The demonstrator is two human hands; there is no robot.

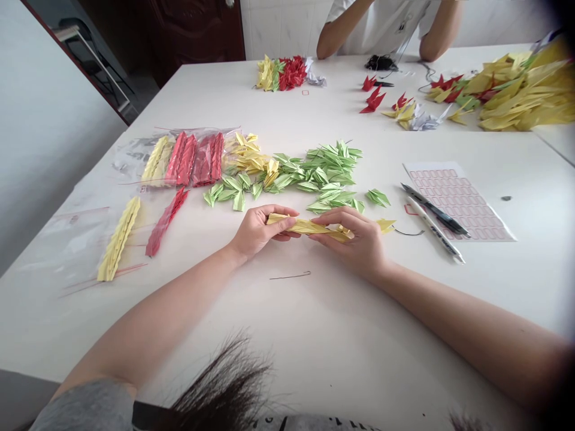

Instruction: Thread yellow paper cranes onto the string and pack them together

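A string of folded yellow paper pieces (309, 225) stretches between my two hands, just above the white table. My left hand (260, 230) pinches its left end between thumb and fingers. Farther along to the right, my right hand (354, 239) grips the same string, its fingers closed and partly hiding it. Past the right hand, a yellow folded piece (385, 225) shows, with a dark thread (409, 232) beyond it. A thin hooked wire (290, 276) lies on the table in front of the hands. Loose green folded papers (330, 167) are heaped just behind them.
Yellow folded papers (247, 152) adjoin the green heap. At left lie bagged red and yellow strings (182, 158), a yellow string (119, 239) and a red string (166, 221). Pens (435, 209) rest by a label sheet (489, 215). Across the table sits another person (386, 30) near paper cranes (372, 100).
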